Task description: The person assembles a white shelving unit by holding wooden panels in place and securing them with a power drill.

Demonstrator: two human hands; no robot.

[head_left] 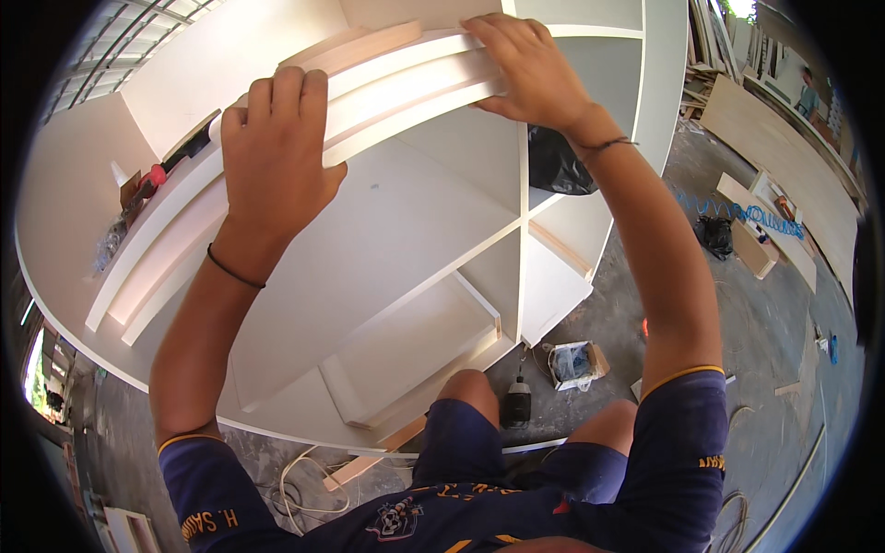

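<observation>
A long white channel-shaped piece (406,97), with two raised edges and a recess between them, lies across the upper part of the view, over the large white cabinet (369,207); whether it rests there with its weight, one cannot tell. The left hand (277,152) of the person holds it near its middle, and this grip is narrow on it, with the fingers over the top and the thumb toward the near side. The right hand (535,78) has its grip around the right end, fingers above and thumb below. Just behind the piece is a pale wooden strip (373,46), and beyond the left hand lies a tool with a red part (157,175) (its exact kind is hard to see). In a compartment of the cabinet, below the right hand, sits a black plastic bag (558,164). Farther out, on the grey floor (682,442), a dark drill (518,405) is near a small carton (573,364), and a blue coiled hose (770,219) lies at the right.
</observation>
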